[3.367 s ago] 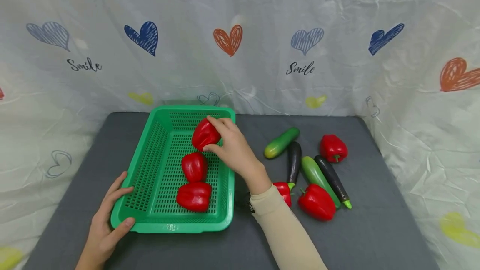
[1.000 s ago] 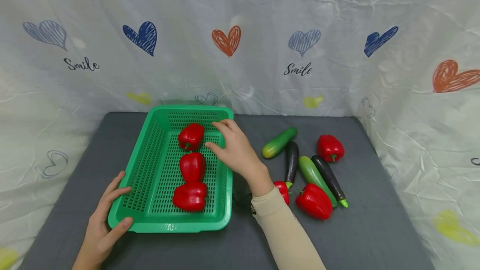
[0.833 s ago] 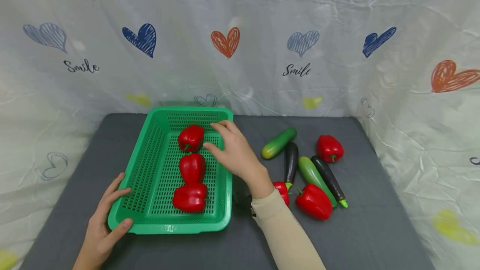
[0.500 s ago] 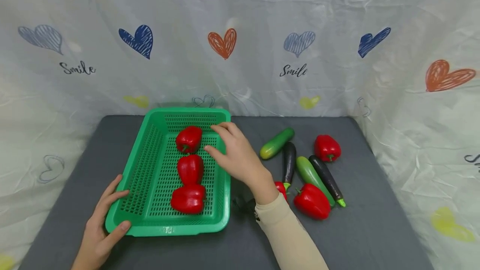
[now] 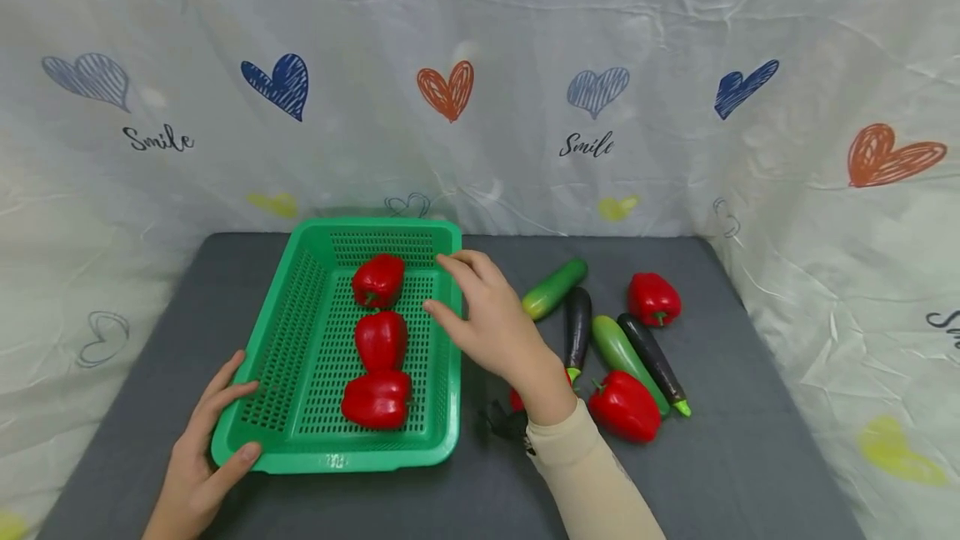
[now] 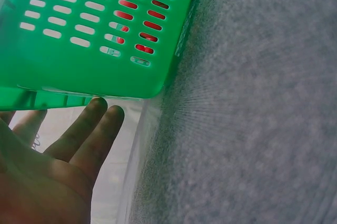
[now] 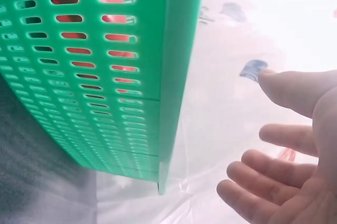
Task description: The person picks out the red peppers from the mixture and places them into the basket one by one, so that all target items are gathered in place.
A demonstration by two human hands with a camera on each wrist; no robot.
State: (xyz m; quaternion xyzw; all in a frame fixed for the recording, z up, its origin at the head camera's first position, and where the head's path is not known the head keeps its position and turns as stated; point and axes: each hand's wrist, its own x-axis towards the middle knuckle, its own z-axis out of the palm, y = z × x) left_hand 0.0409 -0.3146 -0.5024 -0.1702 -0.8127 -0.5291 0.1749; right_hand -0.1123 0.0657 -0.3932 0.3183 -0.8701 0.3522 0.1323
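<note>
A green perforated basket (image 5: 339, 462) stands on the left of the table with three red bell peppers in a row: a far pepper (image 5: 378, 281), a middle pepper (image 5: 381, 342) and a near pepper (image 5: 377, 400). My left hand (image 5: 197, 461) holds the basket's near left corner, thumb on the front rim and fingers across the side rim; the left wrist view shows other fingers (image 6: 87, 140) stretched beneath the rim. Over the right rim hovers my right hand (image 5: 495, 319), thumb and fingers apart with nothing between them. The right wrist view shows its fingers (image 7: 263, 174) loosely bent beside the basket wall.
Right of the basket lie a yellow-green cucumber (image 5: 555, 288), a dark eggplant (image 5: 578, 330), a green cucumber (image 5: 628, 363), another eggplant (image 5: 654, 365), and red peppers (image 5: 624, 407) at front and back (image 5: 654, 300). My right forearm partly hides one more pepper. A heart-printed sheet (image 5: 517, 157) hangs behind.
The right hand has set the far red pepper down in the basket, let go and drawn back to the right over the rim. The left hand stays at the corner.
</note>
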